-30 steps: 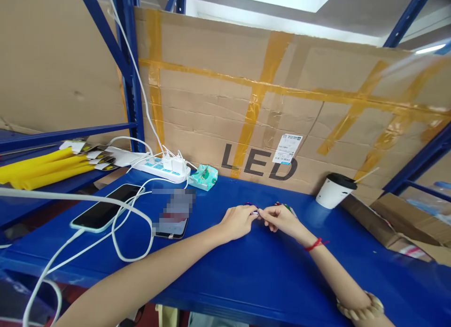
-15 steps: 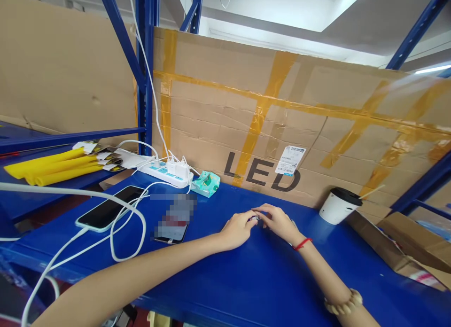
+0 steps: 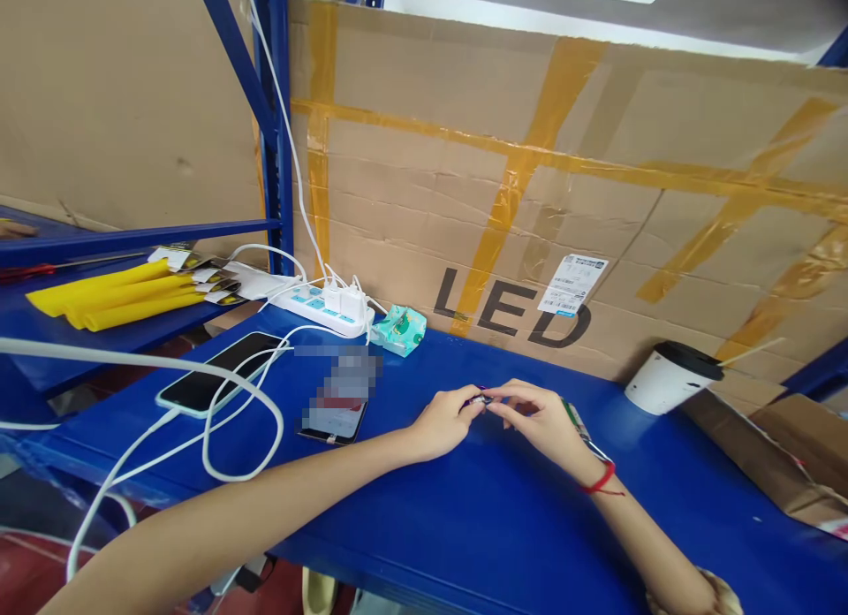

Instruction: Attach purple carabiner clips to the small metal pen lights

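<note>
Above the blue tabletop [image 3: 464, 509], my left hand [image 3: 442, 425] pinches a small shiny purple-and-silver object [image 3: 478, 401], mostly covered by the fingers. My right hand [image 3: 540, 422] meets it from the other side, thumb and forefinger closed at the object's end. Just what the object is, I cannot make out. Behind the right hand shows a narrow green-and-white item [image 3: 575, 418]; whether it is held or lying there is hidden. A red string bracelet [image 3: 601, 479] circles the right wrist.
On the left are a phone on a charging cable [image 3: 222, 376], a second phone [image 3: 337, 412], a white power strip [image 3: 324, 311] and a turquoise packet [image 3: 401, 330]. Yellow rolls [image 3: 119, 297] lie further left. To the right stand a lidded paper cup [image 3: 669, 381] and a cardboard box [image 3: 742, 447].
The view has tilted down and shifted slightly left. My right hand has turned, with its fingers more arched, and the green-and-white item behind it shows more. Both hands stay together at the small object.
</note>
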`<state>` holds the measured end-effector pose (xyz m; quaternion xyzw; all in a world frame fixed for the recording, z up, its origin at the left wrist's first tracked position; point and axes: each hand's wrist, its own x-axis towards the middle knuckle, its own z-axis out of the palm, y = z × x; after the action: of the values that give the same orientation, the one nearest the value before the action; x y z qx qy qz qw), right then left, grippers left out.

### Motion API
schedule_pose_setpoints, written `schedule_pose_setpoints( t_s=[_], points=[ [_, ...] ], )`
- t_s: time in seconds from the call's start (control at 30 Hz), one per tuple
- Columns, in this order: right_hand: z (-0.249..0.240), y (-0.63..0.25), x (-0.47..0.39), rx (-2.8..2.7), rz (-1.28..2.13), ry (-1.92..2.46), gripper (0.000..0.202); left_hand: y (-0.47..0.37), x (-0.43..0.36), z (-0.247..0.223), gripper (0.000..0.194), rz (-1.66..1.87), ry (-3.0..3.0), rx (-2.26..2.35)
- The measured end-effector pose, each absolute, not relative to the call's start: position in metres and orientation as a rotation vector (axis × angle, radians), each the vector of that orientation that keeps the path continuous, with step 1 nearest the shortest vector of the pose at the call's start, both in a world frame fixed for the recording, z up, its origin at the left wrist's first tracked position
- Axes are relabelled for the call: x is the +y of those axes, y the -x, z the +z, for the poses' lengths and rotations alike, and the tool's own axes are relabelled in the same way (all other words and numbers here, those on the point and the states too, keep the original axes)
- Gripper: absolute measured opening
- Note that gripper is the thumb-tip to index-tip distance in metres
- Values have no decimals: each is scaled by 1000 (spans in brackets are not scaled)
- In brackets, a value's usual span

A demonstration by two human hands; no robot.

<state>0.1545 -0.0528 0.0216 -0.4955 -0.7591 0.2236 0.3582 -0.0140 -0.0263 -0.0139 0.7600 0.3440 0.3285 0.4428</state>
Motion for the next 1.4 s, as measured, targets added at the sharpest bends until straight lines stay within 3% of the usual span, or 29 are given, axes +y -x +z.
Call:
schedule_pose_setpoints(
  t_s=[0.63,1.23,1.33,1.4],
  points=[
    [17,-157,-52,-1753,658,1202,26,17,-36,-17,29,847,-1940,798],
    [37,-146,-59,-1693,627,1414,38,15,-31,-7,25,902,-1721,787],
    [56,-146,-77,-1607,506,1268,44,16,-30,-8,24,952,-1653,770],
    [68,-149,-105,-1619,494,920,57,16,-30,-8,24,962,-1643,760]
  ],
)
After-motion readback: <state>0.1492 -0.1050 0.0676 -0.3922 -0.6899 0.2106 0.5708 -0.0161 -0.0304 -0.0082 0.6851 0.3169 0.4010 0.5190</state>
